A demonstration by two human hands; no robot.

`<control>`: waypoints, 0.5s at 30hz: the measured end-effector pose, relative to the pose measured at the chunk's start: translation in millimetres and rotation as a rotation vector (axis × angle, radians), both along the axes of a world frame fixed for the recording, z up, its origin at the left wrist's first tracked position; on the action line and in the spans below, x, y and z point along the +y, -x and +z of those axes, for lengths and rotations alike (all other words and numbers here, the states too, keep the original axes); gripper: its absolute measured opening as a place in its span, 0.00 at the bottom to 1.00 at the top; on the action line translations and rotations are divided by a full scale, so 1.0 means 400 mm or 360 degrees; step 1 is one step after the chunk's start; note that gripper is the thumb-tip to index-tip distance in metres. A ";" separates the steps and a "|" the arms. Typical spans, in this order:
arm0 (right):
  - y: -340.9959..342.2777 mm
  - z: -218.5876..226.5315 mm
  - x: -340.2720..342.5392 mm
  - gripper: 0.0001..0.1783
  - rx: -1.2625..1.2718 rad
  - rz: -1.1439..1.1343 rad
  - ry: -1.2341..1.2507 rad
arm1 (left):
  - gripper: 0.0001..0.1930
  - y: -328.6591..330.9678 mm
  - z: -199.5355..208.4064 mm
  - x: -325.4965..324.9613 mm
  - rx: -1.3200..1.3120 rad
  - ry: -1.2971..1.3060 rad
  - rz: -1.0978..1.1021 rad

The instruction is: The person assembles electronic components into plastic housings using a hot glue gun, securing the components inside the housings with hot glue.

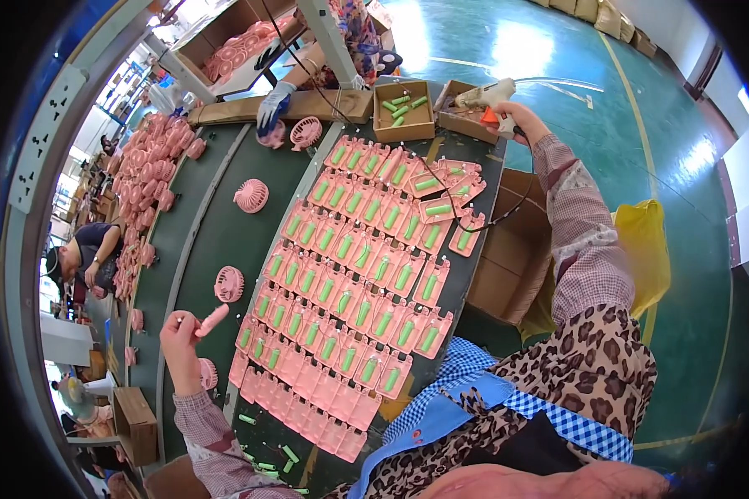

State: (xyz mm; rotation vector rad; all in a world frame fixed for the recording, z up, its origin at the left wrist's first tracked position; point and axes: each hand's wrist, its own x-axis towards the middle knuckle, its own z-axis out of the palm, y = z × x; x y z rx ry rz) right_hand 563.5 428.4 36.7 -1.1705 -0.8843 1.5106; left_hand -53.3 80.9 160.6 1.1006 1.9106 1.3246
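Observation:
My right hand (514, 122) is raised at the far right, closed round a white glue gun (486, 95) with an orange trigger. At the left, my left hand (181, 339) is closed, fingertips pinching a small, slim pink piece (214, 319); its exact kind does not show. Between my arms, rows of pink plastic casings (341, 258) lie on the dark bench, most holding a green cylindrical battery with thin wires. The nearest rows of casings (308, 391) hold no batteries. Several casings (449, 190) lie askew at the far right corner.
Pink fan heads (251, 195) lie on the green conveyor (216, 224) at left. A co-worker's gloved hand (273, 108) reaches over it. Boxes (404, 125) stand at the bench's far end; a black cord (508, 214) loops across. Loose batteries (290, 454) lie nearby.

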 end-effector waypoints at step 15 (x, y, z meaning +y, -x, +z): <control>-0.003 -0.038 0.133 0.23 -0.1183 0.1251 -0.1695 | 0.06 -0.167 -0.058 -0.276 -0.0126 -0.0013 0.0076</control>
